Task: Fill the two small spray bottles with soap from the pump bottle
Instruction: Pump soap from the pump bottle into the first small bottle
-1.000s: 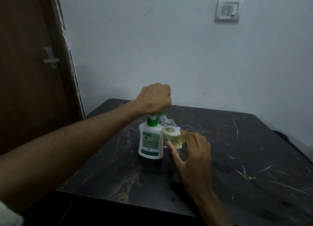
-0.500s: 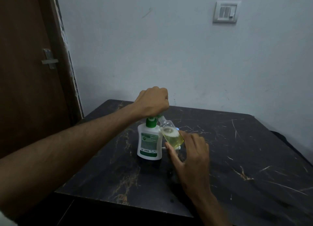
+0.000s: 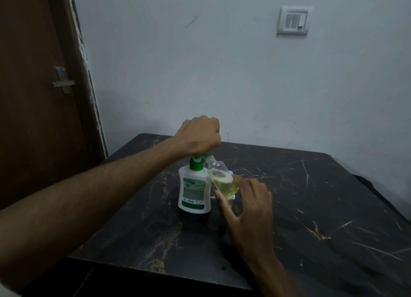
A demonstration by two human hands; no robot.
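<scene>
The left hand (image 3: 200, 136) is curled in a fist over the green pump head of the soap bottle (image 3: 194, 190), which stands on the dark surface (image 3: 311, 207). The right hand (image 3: 249, 207) grips a small bottle (image 3: 222, 178), tilted, its open neck under the spout, partly filled with yellow soap.

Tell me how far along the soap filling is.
In hand: the left hand presses the pump bottle's green head while the right hand tilts an uncapped small spray bottle at the nozzle; yellowish soap fills roughly its lower half. Left: topping it up and capping. A second spray bottle is not clearly visible, so its state is unknown.
</scene>
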